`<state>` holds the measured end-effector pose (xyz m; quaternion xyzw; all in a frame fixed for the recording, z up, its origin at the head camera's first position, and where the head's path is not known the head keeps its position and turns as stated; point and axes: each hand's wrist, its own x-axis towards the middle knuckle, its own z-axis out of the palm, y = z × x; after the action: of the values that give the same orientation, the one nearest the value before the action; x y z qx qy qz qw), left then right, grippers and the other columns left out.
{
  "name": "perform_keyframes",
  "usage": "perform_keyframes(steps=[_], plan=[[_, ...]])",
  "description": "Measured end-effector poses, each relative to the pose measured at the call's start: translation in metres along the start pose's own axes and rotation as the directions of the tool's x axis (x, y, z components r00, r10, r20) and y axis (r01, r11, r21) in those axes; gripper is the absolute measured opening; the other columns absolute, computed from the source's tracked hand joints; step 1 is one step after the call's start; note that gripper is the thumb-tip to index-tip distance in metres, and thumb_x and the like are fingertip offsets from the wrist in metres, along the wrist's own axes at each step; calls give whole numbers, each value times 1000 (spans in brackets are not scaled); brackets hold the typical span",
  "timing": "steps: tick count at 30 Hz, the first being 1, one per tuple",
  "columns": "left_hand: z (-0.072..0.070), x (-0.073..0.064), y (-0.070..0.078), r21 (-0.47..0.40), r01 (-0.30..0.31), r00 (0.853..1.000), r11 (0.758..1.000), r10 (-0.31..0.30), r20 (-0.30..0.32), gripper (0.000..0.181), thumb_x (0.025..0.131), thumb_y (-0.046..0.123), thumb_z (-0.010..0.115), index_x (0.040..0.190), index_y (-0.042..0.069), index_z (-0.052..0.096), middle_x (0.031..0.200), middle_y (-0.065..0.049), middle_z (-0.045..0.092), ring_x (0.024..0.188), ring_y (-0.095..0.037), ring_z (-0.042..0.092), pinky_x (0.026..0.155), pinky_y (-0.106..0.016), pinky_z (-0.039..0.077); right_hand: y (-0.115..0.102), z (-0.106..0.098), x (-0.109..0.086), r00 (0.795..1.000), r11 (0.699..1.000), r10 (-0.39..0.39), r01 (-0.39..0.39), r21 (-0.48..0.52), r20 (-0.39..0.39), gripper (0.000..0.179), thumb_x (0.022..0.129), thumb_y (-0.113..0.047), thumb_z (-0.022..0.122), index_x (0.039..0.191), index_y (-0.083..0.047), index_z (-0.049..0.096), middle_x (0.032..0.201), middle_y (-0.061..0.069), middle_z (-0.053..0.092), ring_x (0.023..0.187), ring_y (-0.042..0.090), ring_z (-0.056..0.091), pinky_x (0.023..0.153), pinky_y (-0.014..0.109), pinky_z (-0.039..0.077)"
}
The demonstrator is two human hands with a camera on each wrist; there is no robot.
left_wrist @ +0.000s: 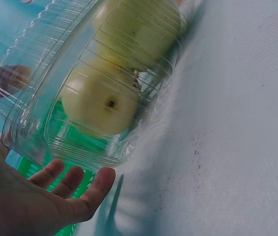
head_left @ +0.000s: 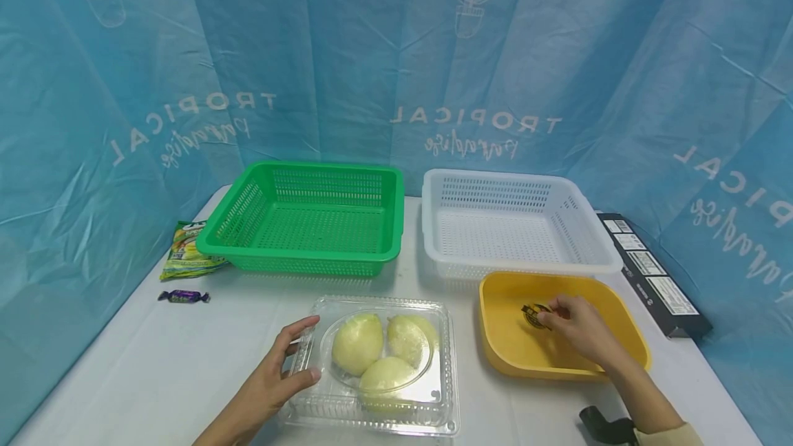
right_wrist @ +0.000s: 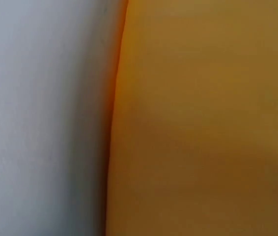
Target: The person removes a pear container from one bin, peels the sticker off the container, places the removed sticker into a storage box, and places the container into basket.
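Observation:
A clear plastic clamshell box (head_left: 442, 391) with three pale yellow-green pears (head_left: 387, 374) in it lies on the white table. My left hand (head_left: 272, 374) is at its left side, thumb and forefinger spread apart along the edge. In the left wrist view, the other fingers (left_wrist: 97, 194) stretch out loosely beside the box, and the thumb shows through the clear plastic. Inside the yellow basin (head_left: 508, 356), my right hand (head_left: 579, 329) pinches a small black-and-gold label-like piece (head_left: 534, 315) between thumb and fingertips. Only the basin's yellow wall (right_wrist: 203, 108) and white tabletop appear in the right wrist view.
Behind stand a green basket (head_left: 297, 261) and a white basket (head_left: 520, 263). On the left lie a colourful snack packet (head_left: 188, 253) and a purple-wrapped candy (head_left: 184, 296). A long black box (head_left: 650, 274) lies at the right. Blue curtains (head_left: 353, 60) enclose the table.

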<state>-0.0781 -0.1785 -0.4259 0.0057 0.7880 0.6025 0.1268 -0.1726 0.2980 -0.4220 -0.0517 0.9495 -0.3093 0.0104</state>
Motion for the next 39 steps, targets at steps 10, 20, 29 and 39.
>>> perform_keyframes(steps=[10,20,29,39], plan=[[0,0,-1,2,-12,1000,1000,12,2,66,88,21,65,142,34,30,153,-11,19,136,-40,22,95,-55,41,8,1,2,997,999,34,-37,39,74,18,86,-21,68,89,-3,63,79,2,62,66,7,44,55,20,36],[0,0,1,4,-5,1000,1000,5,2,66,88,23,64,142,35,29,154,-11,17,137,-41,18,96,-59,39,10,3,4,997,999,15,-12,-43,82,13,85,-18,68,87,-5,64,77,1,62,68,11,47,58,21,37],[0,-1,3,15,-2,1000,1000,2,3,65,88,24,64,142,35,29,154,-11,17,137,-42,20,95,-59,40,11,4,4,997,988,-4,15,-152,72,13,84,-21,68,85,-9,65,72,-2,57,64,11,43,55,21,31],[-1,-1,3,11,-9,1000,1000,9,8,65,88,23,64,142,35,30,154,-11,17,137,-41,20,95,-57,41,11,5,5,998,985,13,-2,-175,65,29,82,-27,71,100,-4,69,86,2,64,78,16,50,68,30,36]])
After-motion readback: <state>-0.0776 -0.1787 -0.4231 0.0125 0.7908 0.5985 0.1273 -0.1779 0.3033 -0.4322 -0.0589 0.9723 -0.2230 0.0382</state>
